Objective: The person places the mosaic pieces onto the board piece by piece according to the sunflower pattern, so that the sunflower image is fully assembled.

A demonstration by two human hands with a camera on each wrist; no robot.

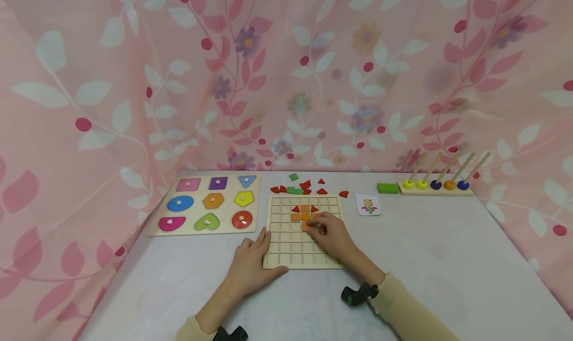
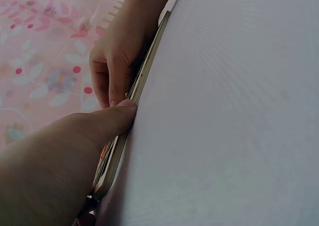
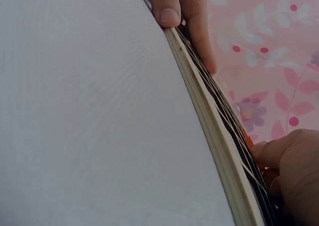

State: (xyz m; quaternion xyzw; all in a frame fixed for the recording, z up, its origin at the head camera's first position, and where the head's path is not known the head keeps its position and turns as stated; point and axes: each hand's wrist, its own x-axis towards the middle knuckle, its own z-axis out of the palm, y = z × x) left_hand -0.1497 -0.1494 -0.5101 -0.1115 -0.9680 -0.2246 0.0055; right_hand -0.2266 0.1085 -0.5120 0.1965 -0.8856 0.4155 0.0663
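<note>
A wooden grid board lies on the table, with orange squares, an orange round piece and red triangles set in its upper middle cells. My left hand steadies the board's lower left corner, fingers extended along the left edge and thumb at the front edge. Over the grid, my right hand pinches a small orange piece between thumb and fingers, just below the round one. The right wrist view also has this orange piece at the fingertips, low against the board.
Loose red pieces and green pieces lie behind the board. A knobbed shape puzzle is at the left. To the right are a picture card, a green block and a peg stand with coloured beads. A floral curtain hangs behind.
</note>
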